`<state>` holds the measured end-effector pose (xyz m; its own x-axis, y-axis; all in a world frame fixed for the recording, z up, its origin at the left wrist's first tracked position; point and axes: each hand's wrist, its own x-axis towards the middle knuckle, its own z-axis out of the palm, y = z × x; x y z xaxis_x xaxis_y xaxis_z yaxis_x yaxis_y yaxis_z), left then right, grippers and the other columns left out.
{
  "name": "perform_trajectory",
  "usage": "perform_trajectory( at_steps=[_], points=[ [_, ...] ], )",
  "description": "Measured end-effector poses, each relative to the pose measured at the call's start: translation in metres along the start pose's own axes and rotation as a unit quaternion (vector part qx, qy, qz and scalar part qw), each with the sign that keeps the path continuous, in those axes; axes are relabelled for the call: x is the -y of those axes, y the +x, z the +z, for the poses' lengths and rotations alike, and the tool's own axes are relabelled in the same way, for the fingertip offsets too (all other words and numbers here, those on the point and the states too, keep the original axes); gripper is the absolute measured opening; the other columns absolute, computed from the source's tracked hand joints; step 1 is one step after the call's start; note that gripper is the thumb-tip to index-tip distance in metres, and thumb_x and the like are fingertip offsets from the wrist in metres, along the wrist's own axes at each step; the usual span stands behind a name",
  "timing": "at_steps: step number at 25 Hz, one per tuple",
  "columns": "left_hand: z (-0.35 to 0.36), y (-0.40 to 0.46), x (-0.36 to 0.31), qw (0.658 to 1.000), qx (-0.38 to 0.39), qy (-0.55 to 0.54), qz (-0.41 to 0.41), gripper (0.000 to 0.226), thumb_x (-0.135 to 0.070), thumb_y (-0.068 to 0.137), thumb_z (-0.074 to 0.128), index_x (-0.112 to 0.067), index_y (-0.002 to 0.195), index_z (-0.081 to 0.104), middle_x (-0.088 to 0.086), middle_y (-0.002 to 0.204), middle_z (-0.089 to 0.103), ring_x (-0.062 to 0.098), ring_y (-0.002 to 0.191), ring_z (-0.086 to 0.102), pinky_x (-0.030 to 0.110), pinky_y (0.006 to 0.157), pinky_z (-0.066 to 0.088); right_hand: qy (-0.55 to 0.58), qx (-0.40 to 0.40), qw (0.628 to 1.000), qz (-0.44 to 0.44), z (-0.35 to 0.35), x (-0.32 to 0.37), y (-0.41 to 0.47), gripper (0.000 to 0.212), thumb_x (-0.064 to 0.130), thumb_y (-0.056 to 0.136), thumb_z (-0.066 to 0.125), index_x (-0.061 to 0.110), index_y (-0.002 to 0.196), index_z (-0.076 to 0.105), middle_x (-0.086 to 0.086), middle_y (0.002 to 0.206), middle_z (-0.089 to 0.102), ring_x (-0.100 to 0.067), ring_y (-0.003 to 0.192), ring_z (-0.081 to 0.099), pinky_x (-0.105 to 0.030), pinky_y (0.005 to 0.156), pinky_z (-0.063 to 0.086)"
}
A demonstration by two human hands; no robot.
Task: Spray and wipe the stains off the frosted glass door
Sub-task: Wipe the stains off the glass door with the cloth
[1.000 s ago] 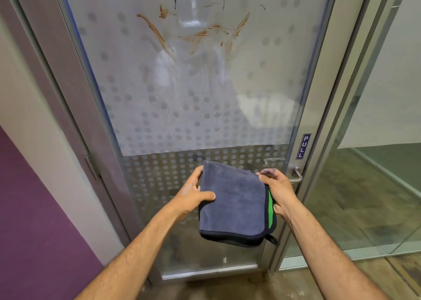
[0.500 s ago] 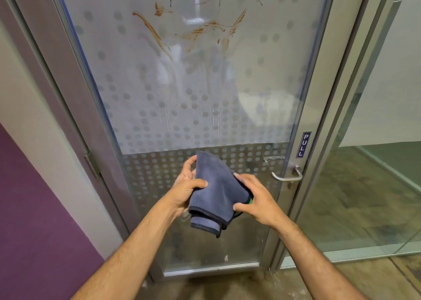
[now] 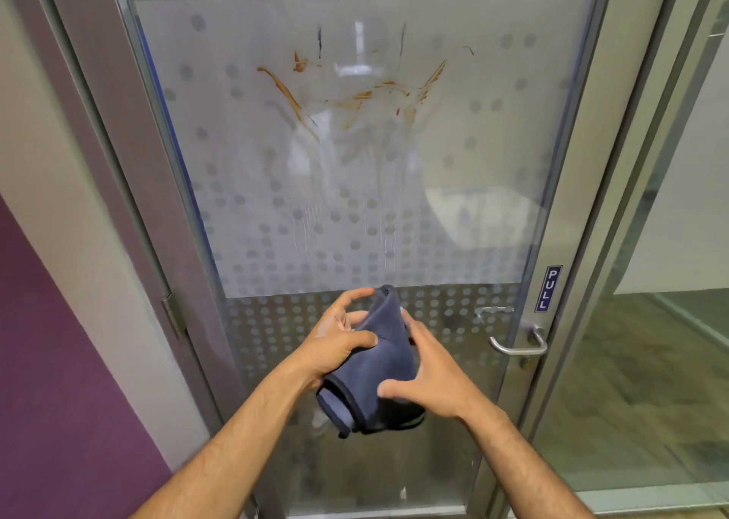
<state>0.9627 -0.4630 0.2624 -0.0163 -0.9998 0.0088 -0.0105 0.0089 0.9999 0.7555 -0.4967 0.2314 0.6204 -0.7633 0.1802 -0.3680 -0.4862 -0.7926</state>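
The frosted glass door (image 3: 244, 187) with a dotted pattern fills the view. Brown smeared stains (image 3: 355, 98) and thin dark streaks sit high on the glass, with wet drip lines running down below them. Low in front of the door, a grey-blue cloth (image 3: 378, 380) with dark edging is folded into a thick bundle. My left hand (image 3: 335, 341) grips its left side, thumb across the front. My right hand (image 3: 430, 380) presses on its right side with fingers spread. A sliver of green shows under the cloth's lower right edge. No spray bottle is in view.
A metal lever handle (image 3: 520, 343) and a blue PULL sign (image 3: 549, 287) sit on the door's right stile. The grey door frame (image 3: 130, 203) with a hinge runs down the left, beside a white and purple wall (image 3: 59, 380). A glass panel (image 3: 651, 341) stands to the right.
The cloth was held flat and spread between both hands; it has since been folded over into a compact bundle. The view has tilted up, showing more of the upper door.
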Motion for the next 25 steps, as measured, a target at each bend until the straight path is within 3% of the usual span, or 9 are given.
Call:
perform_trajectory(
  at_steps=[3,7,10,12,15,18,20,22,25],
  points=[
    [-0.011,0.026,-0.028,1.000,0.017,0.015,0.014,0.068,0.004,0.081,0.069,-0.028,0.141,0.055,0.018,0.122,0.076,0.035,0.101,0.077,0.041,0.077,0.063,0.087,-0.074,0.993,-0.038,0.011,0.014,0.031,0.105,0.030,0.076,0.081,0.057,0.155,0.016,0.041,0.142,0.048,0.009,0.127,0.055,-0.014,0.093,0.053],
    [-0.044,0.057,-0.064,0.988,0.029,0.129,0.079,0.054,0.006,0.090,0.074,-0.028,0.130,0.063,0.013,0.105,0.071,0.025,0.087,0.071,0.033,0.077,0.061,0.136,-0.154,0.979,-0.014,0.007,0.016,0.065,0.069,0.035,0.082,0.076,0.063,0.135,0.042,0.044,0.124,0.060,0.010,0.121,0.059,-0.012,0.090,0.051],
    [-0.077,0.080,-0.092,0.963,-0.006,0.212,0.167,0.046,0.002,0.090,0.077,-0.030,0.120,0.065,0.008,0.107,0.072,0.017,0.085,0.066,0.027,0.083,0.059,0.186,-0.227,0.956,0.007,0.001,0.017,0.095,0.042,0.045,0.070,0.079,0.048,0.108,0.060,0.014,0.105,0.076,-0.007,0.097,0.073,-0.028,0.077,0.057],
    [-0.109,0.094,-0.110,0.919,-0.079,0.298,0.247,0.040,-0.005,0.091,0.078,-0.028,0.121,0.066,0.004,0.115,0.073,0.014,0.097,0.069,0.032,0.092,0.057,0.223,-0.304,0.926,0.023,-0.009,0.017,0.113,0.037,0.039,0.068,0.084,0.037,0.098,0.062,0.004,0.092,0.078,-0.015,0.085,0.075,-0.027,0.066,0.056],
    [-0.156,0.113,-0.136,0.805,-0.200,0.424,0.364,0.044,-0.020,0.096,0.072,-0.013,0.139,0.062,0.007,0.141,0.063,0.023,0.131,0.059,0.034,0.109,0.046,0.277,-0.409,0.869,0.037,-0.030,0.018,0.137,0.040,0.015,0.080,0.085,0.027,0.102,0.054,-0.004,0.093,0.075,-0.022,0.083,0.073,-0.026,0.060,0.055],
    [-0.189,0.136,-0.160,0.700,-0.294,0.477,0.442,0.064,-0.029,0.094,0.066,-0.006,0.152,0.049,0.015,0.161,0.044,0.032,0.153,0.034,0.046,0.126,0.025,0.317,-0.521,0.792,0.030,-0.061,0.028,0.159,0.043,0.010,0.084,0.081,0.019,0.109,0.047,-0.014,0.107,0.070,-0.023,0.088,0.069,-0.033,0.069,0.057],
    [-0.205,0.149,-0.175,0.678,-0.357,0.479,0.427,0.080,-0.040,0.095,0.060,-0.010,0.163,0.031,0.013,0.174,0.023,0.028,0.164,0.009,0.045,0.131,-0.002,0.335,-0.596,0.730,-0.007,-0.086,0.041,0.169,0.050,0.013,0.084,0.080,0.017,0.116,0.042,-0.015,0.119,0.065,-0.019,0.094,0.067,-0.037,0.081,0.059],
    [-0.216,0.157,-0.183,0.675,-0.406,0.479,0.388,0.090,-0.053,0.099,0.048,-0.016,0.169,0.008,0.008,0.178,0.001,0.018,0.163,-0.012,0.037,0.125,-0.023,0.322,-0.640,0.694,-0.071,-0.110,0.053,0.178,0.055,0.020,0.084,0.079,0.020,0.123,0.039,-0.003,0.125,0.059,-0.005,0.095,0.069,-0.028,0.081,0.060],
    [-0.222,0.168,-0.176,0.614,-0.452,0.539,0.357,0.091,-0.061,0.100,0.035,-0.018,0.169,-0.009,0.008,0.178,-0.011,0.018,0.161,-0.020,0.041,0.124,-0.025,0.239,-0.657,0.704,-0.124,-0.135,0.066,0.199,0.076,0.035,0.084,0.075,0.022,0.146,0.033,0.009,0.145,0.042,0.005,0.111,0.064,-0.011,0.084,0.054]
  ],
)
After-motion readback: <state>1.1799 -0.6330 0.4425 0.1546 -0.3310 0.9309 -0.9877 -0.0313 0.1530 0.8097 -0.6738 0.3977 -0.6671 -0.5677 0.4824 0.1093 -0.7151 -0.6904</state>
